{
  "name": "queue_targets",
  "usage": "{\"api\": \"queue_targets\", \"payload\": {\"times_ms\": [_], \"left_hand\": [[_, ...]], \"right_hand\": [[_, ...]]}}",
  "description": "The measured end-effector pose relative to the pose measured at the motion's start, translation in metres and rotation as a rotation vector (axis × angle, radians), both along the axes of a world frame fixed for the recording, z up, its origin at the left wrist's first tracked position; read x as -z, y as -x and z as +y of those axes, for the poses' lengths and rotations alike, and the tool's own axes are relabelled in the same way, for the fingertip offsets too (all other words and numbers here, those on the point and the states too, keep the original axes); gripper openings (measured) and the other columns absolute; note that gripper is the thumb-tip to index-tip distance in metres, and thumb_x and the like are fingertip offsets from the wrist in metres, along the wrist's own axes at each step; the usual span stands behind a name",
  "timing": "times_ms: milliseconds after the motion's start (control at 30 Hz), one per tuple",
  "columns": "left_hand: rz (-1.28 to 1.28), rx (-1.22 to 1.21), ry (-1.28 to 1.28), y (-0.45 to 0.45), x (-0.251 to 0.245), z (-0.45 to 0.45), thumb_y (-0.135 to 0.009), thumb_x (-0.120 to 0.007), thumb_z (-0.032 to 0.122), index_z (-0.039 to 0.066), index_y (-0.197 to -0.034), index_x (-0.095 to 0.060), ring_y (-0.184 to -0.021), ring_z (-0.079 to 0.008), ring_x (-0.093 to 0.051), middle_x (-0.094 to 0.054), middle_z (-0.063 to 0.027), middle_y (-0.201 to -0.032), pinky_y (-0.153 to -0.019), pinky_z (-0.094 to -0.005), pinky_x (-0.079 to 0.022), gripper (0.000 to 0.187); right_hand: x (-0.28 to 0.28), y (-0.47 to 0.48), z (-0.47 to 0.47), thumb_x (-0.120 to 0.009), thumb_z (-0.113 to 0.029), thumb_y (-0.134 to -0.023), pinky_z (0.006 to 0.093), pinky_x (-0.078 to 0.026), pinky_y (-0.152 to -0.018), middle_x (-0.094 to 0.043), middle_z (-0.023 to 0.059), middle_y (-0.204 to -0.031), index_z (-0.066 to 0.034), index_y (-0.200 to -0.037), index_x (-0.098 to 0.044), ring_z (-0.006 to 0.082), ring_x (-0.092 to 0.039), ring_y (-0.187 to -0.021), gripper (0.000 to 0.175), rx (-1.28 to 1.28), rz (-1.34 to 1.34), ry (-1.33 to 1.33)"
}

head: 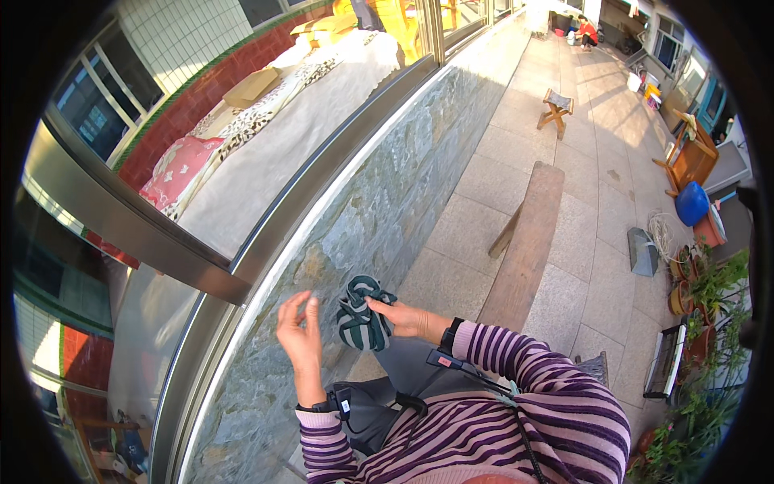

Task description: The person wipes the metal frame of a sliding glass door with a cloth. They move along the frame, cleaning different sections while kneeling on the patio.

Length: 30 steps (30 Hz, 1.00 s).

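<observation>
My right hand [408,317] grips a bunched, striped cloth [366,323], dark green and pale grey, with the thumb pressed on top. The cloth is held in front of the stone-faced wall [387,199], above my knees. To the left of it, my left hand [302,330] is raised with nothing in it; its fingers are curved and the thumb stands apart. That hand is close to the metal window frame [242,284] on top of the wall. Part of the cloth is hidden behind my right fingers.
A long wooden bench [532,230] stands ahead on the paving [580,254], with a folding stool [555,112] beyond. Potted plants [704,290], a metal dustpan [642,251] and a blue container [692,204] line the right side. Far off, a person [585,33] crouches.
</observation>
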State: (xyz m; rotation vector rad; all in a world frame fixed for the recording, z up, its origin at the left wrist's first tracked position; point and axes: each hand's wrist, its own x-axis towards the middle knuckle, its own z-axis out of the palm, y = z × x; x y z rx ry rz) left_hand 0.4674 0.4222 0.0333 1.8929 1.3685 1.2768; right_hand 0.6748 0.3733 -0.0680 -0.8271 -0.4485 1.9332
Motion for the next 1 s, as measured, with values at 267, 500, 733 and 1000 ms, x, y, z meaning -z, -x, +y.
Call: {"api": "queue_targets", "payload": {"times_ms": [267, 500, 733, 1000], "left_hand": [[0.301, -0.667, -0.562, 0.141, -0.028, 0.02, -0.103, -0.069, 0.017, 0.003, -0.087, -0.071, -0.058, -0.0184, -0.051, -0.058, -0.006, -0.069, -0.054, -0.0341, -0.041, 0.021], [0.596, -0.644, -0.701, 0.166, -0.023, 0.027, -0.095, -0.077, 0.015, 0.011, -0.075, -0.066, -0.052, -0.0207, -0.051, -0.051, -0.0009, -0.06, -0.049, -0.0366, -0.04, 0.023], [0.707, -0.718, -0.738, 0.164, -0.017, 0.032, -0.096, -0.073, 0.014, 0.011, -0.074, -0.062, -0.055, -0.0225, -0.052, -0.051, -0.0023, -0.062, -0.051, -0.0393, -0.042, 0.025], [0.728, -0.771, -0.7, 0.166, -0.012, 0.031, -0.097, -0.072, 0.016, 0.012, -0.079, -0.064, -0.052, -0.0209, -0.05, -0.047, -0.0001, -0.058, -0.049, -0.0394, -0.039, 0.02]], "right_hand": [[0.008, -0.026, 0.069, -0.065, -0.033, -0.105, 0.0372, -0.045, -0.106, -0.065, 0.0078, -0.136, -0.0047, -0.147, -0.049, 0.0202, -0.058, -0.125, 0.054, 0.651, -0.55, -0.043], [0.001, 0.014, 0.151, -0.073, -0.042, -0.096, 0.0407, -0.047, -0.106, -0.066, 0.0243, -0.129, 0.0114, -0.138, -0.052, 0.0368, -0.063, -0.122, 0.072, 0.982, -0.802, -0.32], [0.023, 0.106, 0.104, -0.074, -0.019, -0.087, 0.0572, -0.039, -0.108, -0.038, 0.0291, -0.145, -0.0081, -0.146, -0.048, 0.0512, -0.038, -0.13, 0.065, 0.839, -1.415, -0.713], [0.112, 0.151, 0.096, -0.079, -0.013, -0.08, 0.0472, -0.046, -0.105, -0.051, 0.0252, -0.135, -0.0054, -0.142, -0.037, 0.0439, -0.055, -0.122, 0.075, 0.609, -0.932, -0.318]]}}
